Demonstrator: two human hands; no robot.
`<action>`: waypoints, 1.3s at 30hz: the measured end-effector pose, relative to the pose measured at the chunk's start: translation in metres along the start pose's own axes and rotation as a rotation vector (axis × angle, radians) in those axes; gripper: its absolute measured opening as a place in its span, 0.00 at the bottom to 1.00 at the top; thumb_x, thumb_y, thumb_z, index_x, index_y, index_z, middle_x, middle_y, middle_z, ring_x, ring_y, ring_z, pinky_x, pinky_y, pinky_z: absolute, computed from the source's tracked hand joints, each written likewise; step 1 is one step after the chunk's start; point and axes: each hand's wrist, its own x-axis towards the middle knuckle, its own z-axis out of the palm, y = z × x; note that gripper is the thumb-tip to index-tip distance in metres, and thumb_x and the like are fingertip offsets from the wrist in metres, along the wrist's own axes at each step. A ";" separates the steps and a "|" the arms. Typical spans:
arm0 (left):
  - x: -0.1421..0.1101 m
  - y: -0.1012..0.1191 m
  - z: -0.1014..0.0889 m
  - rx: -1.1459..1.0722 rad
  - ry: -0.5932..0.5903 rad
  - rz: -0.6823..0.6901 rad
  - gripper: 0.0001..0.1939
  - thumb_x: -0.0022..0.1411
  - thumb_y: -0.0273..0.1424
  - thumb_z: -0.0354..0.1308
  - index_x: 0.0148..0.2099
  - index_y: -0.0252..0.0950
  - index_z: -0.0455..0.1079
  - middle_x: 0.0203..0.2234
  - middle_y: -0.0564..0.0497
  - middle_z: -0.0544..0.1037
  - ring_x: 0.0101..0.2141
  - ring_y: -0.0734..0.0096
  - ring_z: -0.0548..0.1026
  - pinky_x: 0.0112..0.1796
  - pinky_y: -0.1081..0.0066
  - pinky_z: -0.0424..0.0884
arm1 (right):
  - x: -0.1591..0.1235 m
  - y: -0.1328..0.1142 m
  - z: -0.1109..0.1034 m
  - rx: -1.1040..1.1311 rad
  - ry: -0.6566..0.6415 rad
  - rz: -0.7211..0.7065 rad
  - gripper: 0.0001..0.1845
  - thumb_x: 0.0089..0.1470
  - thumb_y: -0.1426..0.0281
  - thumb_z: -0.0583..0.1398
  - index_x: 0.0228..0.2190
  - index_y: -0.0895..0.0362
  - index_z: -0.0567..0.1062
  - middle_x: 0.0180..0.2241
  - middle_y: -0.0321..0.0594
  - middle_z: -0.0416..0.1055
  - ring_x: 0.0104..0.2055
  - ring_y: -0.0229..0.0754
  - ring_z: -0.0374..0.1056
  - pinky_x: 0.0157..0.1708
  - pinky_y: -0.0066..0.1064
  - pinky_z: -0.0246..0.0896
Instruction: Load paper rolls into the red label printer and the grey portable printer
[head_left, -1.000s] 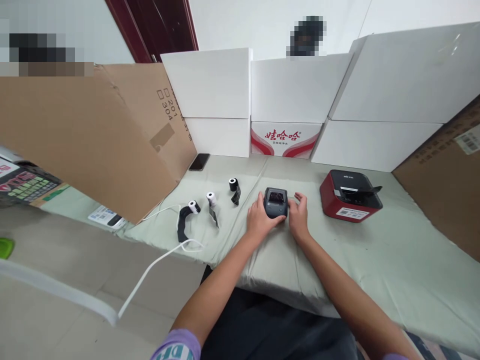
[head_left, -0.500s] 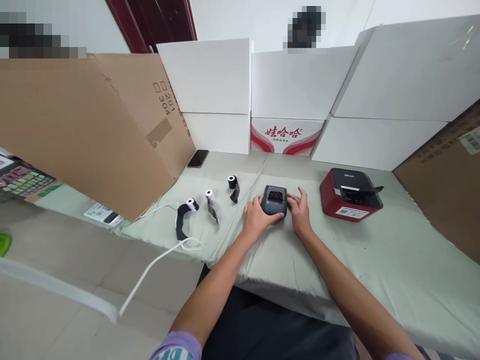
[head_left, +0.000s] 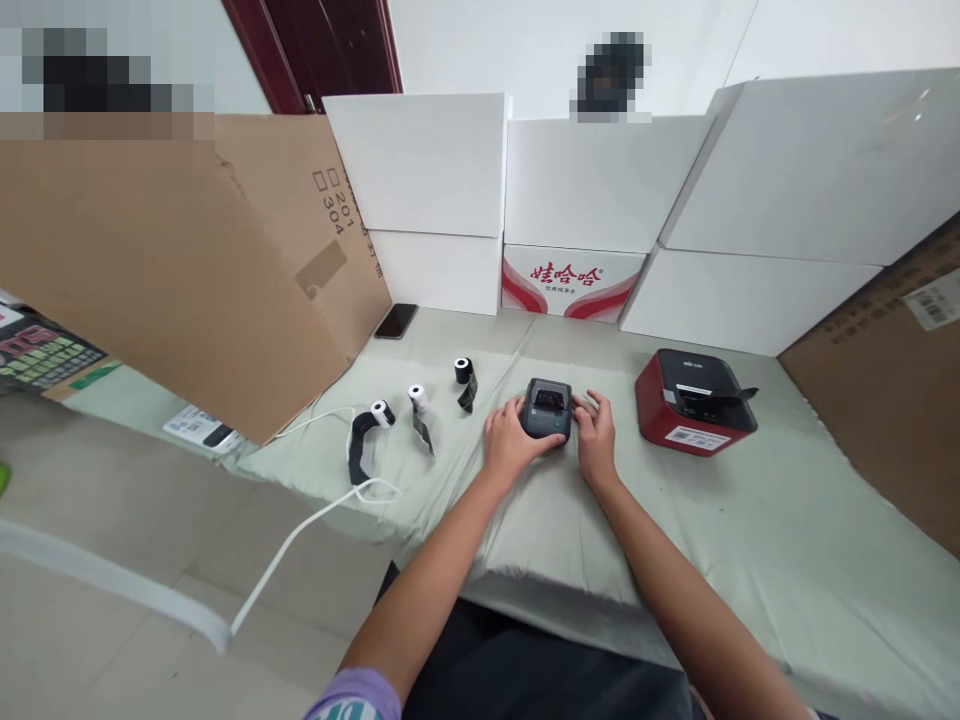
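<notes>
Left hand (head_left: pixel 508 440): closed round a dark compact device (head_left: pixel 547 410), thumb along its six-o'clock edge, fingers at nine; tips partly hidden from me. Right hand (head_left: pixel 598 440): fingers loosely parted at the device's three-o'clock side; contact, I cannot tell. Forearms: angled in from seven and five o'clock, cut off by the lower frame. Outward from the device: three paper rolls (head_left: pixel 417 397), nine o'clock; red machine (head_left: pixel 694 402), three; pixelated patches, upper frame, unreadable.
</notes>
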 end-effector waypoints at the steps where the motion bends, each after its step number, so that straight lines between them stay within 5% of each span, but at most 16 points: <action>1: 0.000 0.000 0.000 0.004 0.004 0.004 0.48 0.42 0.53 0.74 0.60 0.39 0.63 0.57 0.41 0.75 0.58 0.49 0.71 0.61 0.55 0.60 | 0.000 0.000 0.000 0.004 0.000 0.002 0.24 0.57 0.60 0.57 0.54 0.54 0.65 0.54 0.54 0.75 0.58 0.52 0.71 0.62 0.53 0.60; 12: 0.000 -0.004 0.004 0.015 0.011 0.067 0.54 0.45 0.52 0.72 0.67 0.38 0.55 0.62 0.39 0.71 0.63 0.50 0.67 0.63 0.56 0.58 | 0.002 0.005 0.000 0.022 -0.013 0.030 0.22 0.57 0.58 0.58 0.51 0.52 0.65 0.54 0.52 0.75 0.58 0.52 0.72 0.62 0.54 0.60; 18: 0.002 -0.003 -0.001 0.067 -0.024 0.086 0.48 0.46 0.54 0.71 0.63 0.39 0.60 0.58 0.41 0.74 0.59 0.51 0.71 0.61 0.56 0.60 | 0.002 0.003 -0.001 -0.024 -0.022 0.039 0.25 0.56 0.59 0.58 0.53 0.53 0.65 0.53 0.52 0.76 0.58 0.52 0.71 0.63 0.55 0.58; 28: 0.005 -0.001 -0.005 0.111 -0.042 0.141 0.45 0.47 0.56 0.69 0.61 0.38 0.63 0.57 0.40 0.75 0.57 0.51 0.73 0.66 0.53 0.51 | 0.004 0.002 -0.001 -0.023 -0.021 0.044 0.25 0.56 0.60 0.58 0.53 0.54 0.66 0.52 0.53 0.78 0.57 0.53 0.73 0.61 0.55 0.61; 35: 0.003 -0.003 0.000 0.099 0.001 0.120 0.47 0.47 0.55 0.70 0.63 0.39 0.62 0.58 0.42 0.74 0.58 0.51 0.71 0.62 0.57 0.58 | -0.002 -0.010 0.001 -0.150 0.069 -0.158 0.18 0.57 0.64 0.57 0.49 0.54 0.69 0.47 0.51 0.79 0.51 0.52 0.75 0.55 0.50 0.65; 39: 0.003 -0.003 0.002 0.105 0.019 0.116 0.49 0.46 0.56 0.70 0.64 0.39 0.60 0.58 0.40 0.74 0.59 0.50 0.70 0.60 0.57 0.60 | 0.003 -0.010 -0.001 -0.076 -0.029 -0.161 0.20 0.59 0.64 0.56 0.52 0.54 0.68 0.53 0.52 0.76 0.59 0.51 0.71 0.59 0.50 0.62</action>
